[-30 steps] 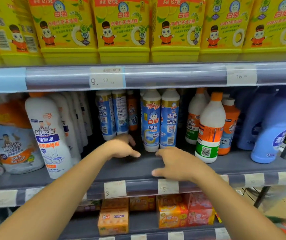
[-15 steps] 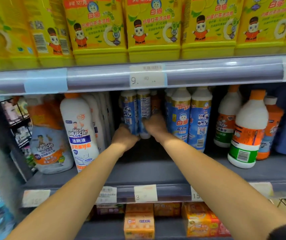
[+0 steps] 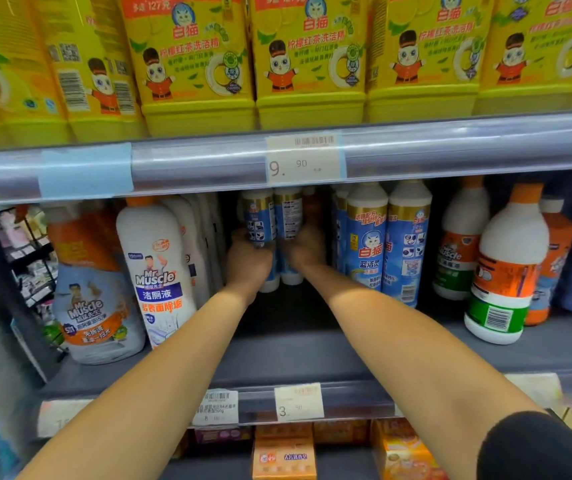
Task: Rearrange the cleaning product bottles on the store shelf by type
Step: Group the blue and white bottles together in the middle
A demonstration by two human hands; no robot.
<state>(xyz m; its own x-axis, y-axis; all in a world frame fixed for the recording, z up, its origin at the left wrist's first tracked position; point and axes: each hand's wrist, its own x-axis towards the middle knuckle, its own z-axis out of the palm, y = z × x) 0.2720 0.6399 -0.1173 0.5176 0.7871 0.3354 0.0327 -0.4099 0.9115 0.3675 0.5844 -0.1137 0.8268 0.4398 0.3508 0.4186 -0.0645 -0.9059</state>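
Two slim blue-and-white toilet cleaner bottles stand side by side deep on the middle shelf (image 3: 312, 355). My left hand (image 3: 248, 259) is closed around the left bottle (image 3: 259, 216). My right hand (image 3: 307, 249) is closed around the right bottle (image 3: 288, 213). Their backs with small print face me. Just to the right stand matching bottles (image 3: 367, 237) with fronts showing. A white Mr Muscle bottle (image 3: 156, 268) with an orange cap stands to the left.
A Mr Muscle refill jug (image 3: 90, 299) sits at far left. White and orange bleach bottles (image 3: 506, 265) stand at right, blue bottles beyond them. Yellow dish soap tubs (image 3: 308, 57) fill the upper shelf. Orange soap boxes (image 3: 284, 455) lie on the lower shelf.
Both hands left the shelf's front area, reached back to the two slim bottles and closed on them. The view has shifted so the shelf appears further right and closer.
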